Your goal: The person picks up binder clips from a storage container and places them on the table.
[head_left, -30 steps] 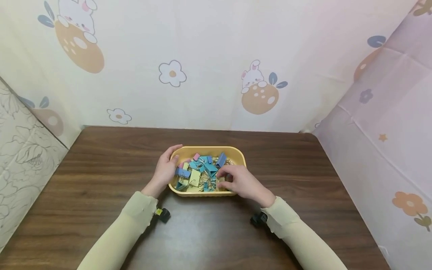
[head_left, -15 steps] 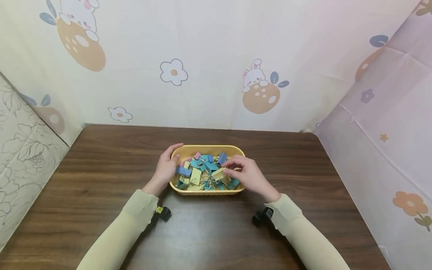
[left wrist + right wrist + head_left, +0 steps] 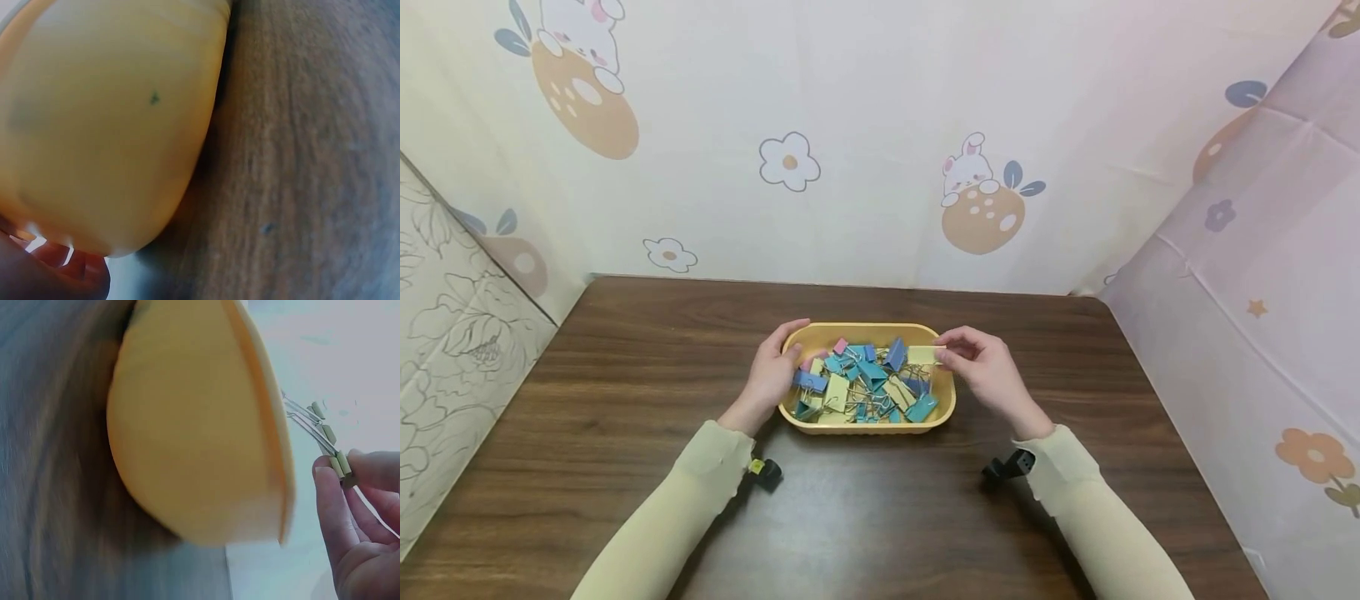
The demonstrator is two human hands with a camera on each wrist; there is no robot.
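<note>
A yellow oval-ended basket [image 3: 868,429] holds several binder clips in yellow, teal, blue and pink. My left hand [image 3: 765,377] grips the basket's left end, thumb over the rim; the left wrist view shows the basket wall close up with fingers [image 3: 78,275] at its edge. Between thumb and fingers my right hand [image 3: 988,371] pinches a yellow binder clip [image 3: 921,355], raised at the basket's right end. Seen from the right wrist, that binder clip [image 3: 339,465] has its wire handles pointing over the rim. Below it in the basket lie a blue clip [image 3: 917,386] and a teal clip [image 3: 921,407].
The basket stands on a dark brown wooden table [image 3: 880,517]. Behind the table hangs a patterned cloth [image 3: 880,167] with rabbits and flowers, and more cloth [image 3: 1247,333] closes off the right side.
My right hand has lifted the yellow binder clip out of the pile and moved it right and away from me, uncovering clips below. My left hand keeps its hold on the basket.
</note>
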